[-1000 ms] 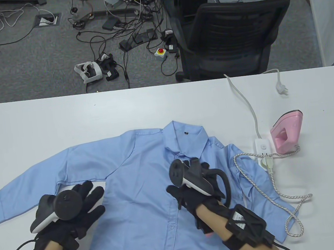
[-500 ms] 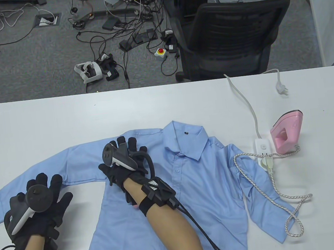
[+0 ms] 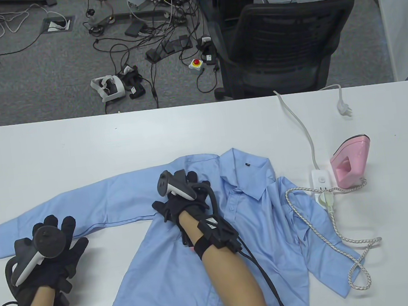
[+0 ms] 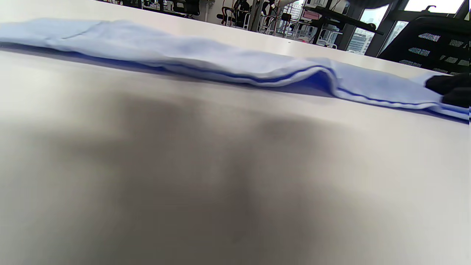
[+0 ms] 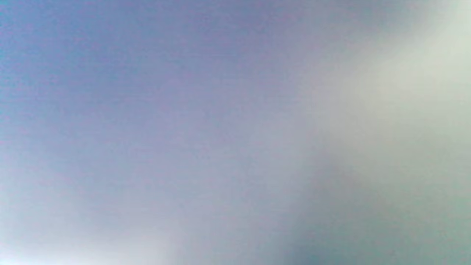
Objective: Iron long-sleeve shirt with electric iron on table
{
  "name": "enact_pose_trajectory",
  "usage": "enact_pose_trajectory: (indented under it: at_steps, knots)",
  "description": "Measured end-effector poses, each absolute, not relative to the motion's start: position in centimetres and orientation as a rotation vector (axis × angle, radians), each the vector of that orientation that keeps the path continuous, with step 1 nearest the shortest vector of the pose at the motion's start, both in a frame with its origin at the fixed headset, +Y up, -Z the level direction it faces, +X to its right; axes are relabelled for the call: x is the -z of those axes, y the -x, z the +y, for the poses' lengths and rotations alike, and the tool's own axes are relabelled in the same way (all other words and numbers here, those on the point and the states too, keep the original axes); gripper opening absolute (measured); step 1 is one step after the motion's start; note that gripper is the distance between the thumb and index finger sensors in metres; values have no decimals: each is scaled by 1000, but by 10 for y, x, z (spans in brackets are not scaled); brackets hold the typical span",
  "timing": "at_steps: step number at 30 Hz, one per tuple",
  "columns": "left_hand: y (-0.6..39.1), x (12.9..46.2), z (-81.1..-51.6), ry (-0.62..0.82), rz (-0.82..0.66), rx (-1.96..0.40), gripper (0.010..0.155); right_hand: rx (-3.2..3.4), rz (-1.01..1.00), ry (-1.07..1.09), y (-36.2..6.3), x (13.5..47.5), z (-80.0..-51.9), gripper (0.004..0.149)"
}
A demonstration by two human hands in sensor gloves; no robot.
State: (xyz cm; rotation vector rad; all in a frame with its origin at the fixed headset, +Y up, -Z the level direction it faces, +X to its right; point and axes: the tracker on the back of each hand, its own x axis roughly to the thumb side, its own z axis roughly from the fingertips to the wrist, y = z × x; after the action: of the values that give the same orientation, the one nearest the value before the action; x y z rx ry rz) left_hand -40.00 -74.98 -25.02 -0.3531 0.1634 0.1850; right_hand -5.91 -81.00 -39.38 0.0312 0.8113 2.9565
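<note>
A light blue long-sleeve shirt (image 3: 186, 258) lies front up on the white table (image 3: 78, 149), collar (image 3: 250, 173) towards the far side. My right hand (image 3: 181, 199) lies on the shirt's shoulder left of the collar and presses the cloth; the tracker hides most of its fingers. My left hand (image 3: 57, 239) lies flat with fingers spread, its fingertips at the lower edge of the outstretched sleeve (image 3: 67, 212). In the left wrist view that sleeve (image 4: 257, 70) shows as a low fold. The right wrist view is only blurred blue cloth. The pink iron (image 3: 350, 164) stands on its heel at the right, away from both hands.
A white power strip (image 3: 321, 182) lies beside the iron. The iron's braided cord (image 3: 350, 239) loops over the shirt's other sleeve. A white cable with a loose plug (image 3: 344, 109) runs to the table's far edge. A black office chair (image 3: 280, 48) stands behind the table.
The shirt has slid to the right and bunched near the collar, and my right hand has gone right with it. The sleeve has drawn rightward under my left hand, which stayed put.
</note>
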Motion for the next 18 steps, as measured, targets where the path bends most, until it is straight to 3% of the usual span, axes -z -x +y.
enact_pose_trajectory:
  at_steps: [9, 18]
  knots:
    - [417, 257, -770, 439, 258, -181, 70, -2929, 821, 98, -45, 362, -810, 86]
    - [388, 266, -775, 409, 207, -113, 64, -2911, 833, 151, -112, 320, -810, 85]
